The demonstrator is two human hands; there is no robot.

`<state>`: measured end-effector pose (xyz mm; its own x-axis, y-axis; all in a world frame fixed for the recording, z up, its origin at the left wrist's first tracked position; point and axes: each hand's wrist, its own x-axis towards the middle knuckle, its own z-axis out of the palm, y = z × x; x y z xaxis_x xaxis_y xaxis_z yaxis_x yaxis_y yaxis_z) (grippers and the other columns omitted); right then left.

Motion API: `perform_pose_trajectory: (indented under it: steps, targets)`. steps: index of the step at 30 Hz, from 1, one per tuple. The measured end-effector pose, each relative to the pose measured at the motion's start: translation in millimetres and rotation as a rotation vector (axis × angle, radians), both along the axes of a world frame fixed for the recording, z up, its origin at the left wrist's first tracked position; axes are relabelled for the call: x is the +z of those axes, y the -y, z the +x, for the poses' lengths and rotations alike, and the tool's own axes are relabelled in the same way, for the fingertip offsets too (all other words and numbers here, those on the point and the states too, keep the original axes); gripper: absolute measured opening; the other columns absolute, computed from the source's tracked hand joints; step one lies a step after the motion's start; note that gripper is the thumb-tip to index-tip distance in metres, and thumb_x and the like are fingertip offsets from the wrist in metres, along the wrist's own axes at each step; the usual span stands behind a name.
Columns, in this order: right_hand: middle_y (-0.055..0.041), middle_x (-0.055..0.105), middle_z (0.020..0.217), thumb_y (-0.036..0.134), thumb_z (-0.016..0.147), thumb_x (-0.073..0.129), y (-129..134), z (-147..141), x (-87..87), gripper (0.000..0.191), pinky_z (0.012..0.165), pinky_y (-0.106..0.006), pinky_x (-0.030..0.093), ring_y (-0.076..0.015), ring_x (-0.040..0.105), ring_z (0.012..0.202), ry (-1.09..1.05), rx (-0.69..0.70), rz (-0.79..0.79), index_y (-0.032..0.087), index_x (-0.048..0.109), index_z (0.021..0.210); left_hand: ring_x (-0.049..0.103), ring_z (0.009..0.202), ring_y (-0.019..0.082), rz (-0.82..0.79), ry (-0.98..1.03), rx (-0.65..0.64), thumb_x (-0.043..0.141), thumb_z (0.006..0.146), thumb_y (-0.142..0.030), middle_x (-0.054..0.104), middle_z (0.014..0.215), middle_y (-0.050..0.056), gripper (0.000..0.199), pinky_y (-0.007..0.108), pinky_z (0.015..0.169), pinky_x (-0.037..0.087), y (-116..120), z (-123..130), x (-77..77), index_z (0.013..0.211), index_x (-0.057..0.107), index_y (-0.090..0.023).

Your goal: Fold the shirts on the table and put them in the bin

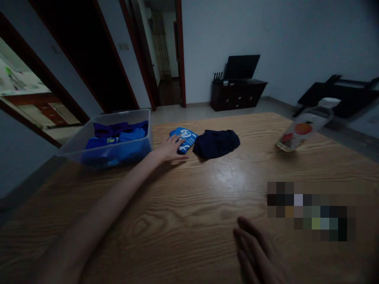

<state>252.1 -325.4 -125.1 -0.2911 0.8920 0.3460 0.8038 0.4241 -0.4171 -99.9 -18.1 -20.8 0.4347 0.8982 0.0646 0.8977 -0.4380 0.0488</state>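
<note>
My left hand reaches out over the wooden table, fingers spread, its fingertips at the near left edge of a folded blue cloth with white print. Right beside that cloth lies a bunched dark navy cloth. To the left of my left hand stands a clear plastic bin holding blue and purple folded cloths. My right hand is low at the bottom of the view, above the table, fingers extended and slightly apart, holding nothing.
On the right of the wooden table stands a clear bottle with a white cap. A pixelated patch covers something at the right. Beyond are a dark cabinet with a screen, a doorway and a black object at the far right.
</note>
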Motion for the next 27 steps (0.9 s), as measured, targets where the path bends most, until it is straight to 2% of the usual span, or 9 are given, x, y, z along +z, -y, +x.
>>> perform_pose_trajectory:
  steps: [2,5,7,10,15,19,21,24,27]
  targets:
    - [-0.0122,0.057,0.159,0.026,0.108,0.051,2.2,-6.7,18.6,0.044,0.106,-0.056,0.066,-0.0346,0.064,0.139,0.009,0.015,-0.022,0.033,0.055,0.151,0.039,0.159,0.043,-0.007,0.008,0.059,0.068,0.097,-0.058,0.042,0.173,0.023,0.082,0.056,0.126,0.035,-1.4,4.0,-22.8,0.164,0.046,-0.016]
    - [-0.0136,0.055,0.16,0.026,0.109,0.05,4.1,-14.2,36.4,0.04,0.115,-0.056,0.06,-0.0326,0.058,0.145,0.014,0.027,-0.078,0.029,0.054,0.149,0.048,0.154,0.038,0.024,0.011,0.124,0.044,0.108,-0.03,0.049,0.169,0.021,0.058,0.053,0.122,0.038,0.8,4.9,-31.8,0.164,0.044,-0.017]
    - [-0.0144,0.055,0.159,0.026,0.109,0.053,5.0,-14.9,40.8,0.038,0.118,-0.057,0.057,-0.0328,0.056,0.147,0.012,0.031,-0.089,0.028,0.054,0.147,0.06,0.142,0.039,0.04,-0.022,0.158,0.035,0.106,-0.019,0.06,0.158,0.024,0.056,0.054,0.115,0.044,6.8,4.9,-24.9,0.16,0.049,-0.015]
    - [-0.0158,0.053,0.16,0.025,0.108,0.053,7.1,-12.6,41.8,0.039,0.12,-0.058,0.054,-0.034,0.053,0.149,0.007,0.059,-0.082,0.026,0.053,0.147,0.071,0.12,0.042,0.055,-0.109,0.185,0.039,0.104,-0.023,0.076,0.13,0.025,0.048,0.054,0.104,0.05,27.1,8.6,-7.7,0.144,0.063,-0.012]
    - [-0.0166,0.053,0.161,0.02,0.107,0.053,9.3,-12.7,47.7,0.043,0.124,-0.063,0.048,-0.0338,0.05,0.152,-0.028,0.159,-0.043,0.025,0.05,0.15,0.075,0.097,0.044,0.077,-0.228,0.128,0.051,0.1,-0.034,0.079,0.1,0.024,0.036,0.054,0.093,0.052,110.2,39.8,4.6,0.117,0.074,-0.012]
    - [-0.0129,0.064,0.15,0.016,0.108,0.052,9.4,-15.8,57.6,0.04,0.132,-0.062,0.038,-0.0289,0.056,0.146,-0.02,0.268,-0.064,0.023,0.053,0.148,0.074,0.101,0.041,0.113,-0.164,-0.028,0.054,0.104,-0.061,0.079,0.108,0.021,0.052,0.054,0.094,0.053,202.1,78.7,-0.4,0.119,0.075,-0.016]
    - [-0.0116,0.067,0.146,0.016,0.109,0.052,8.4,-15.5,59.7,0.038,0.133,-0.06,0.036,-0.0277,0.058,0.143,0.003,0.313,-0.089,0.022,0.055,0.146,0.072,0.108,0.04,0.135,-0.074,-0.131,0.06,0.1,-0.068,0.078,0.12,0.019,0.056,0.054,0.096,0.054,232.7,88.7,-2.5,0.124,0.075,-0.019]
    - [-0.0119,0.067,0.146,0.016,0.109,0.054,4.3,-12.0,59.6,0.032,0.132,-0.059,0.039,-0.0286,0.058,0.143,0.061,0.364,-0.098,0.02,0.06,0.14,0.061,0.137,0.041,0.116,0.051,-0.239,0.066,0.097,-0.07,0.066,0.152,0.016,0.063,0.058,0.115,0.047,237.8,79.9,-5.9,0.14,0.07,-0.025]
    - [-0.0122,0.067,0.146,0.014,0.11,0.052,-2.0,-7.0,59.0,0.031,0.131,-0.059,0.041,-0.0276,0.06,0.142,0.078,0.373,-0.079,0.02,0.061,0.139,0.047,0.154,0.038,0.047,0.134,-0.184,0.049,0.109,-0.062,0.053,0.167,0.013,0.058,0.062,0.128,0.034,202.6,45.8,-14.8,0.151,0.064,-0.026]
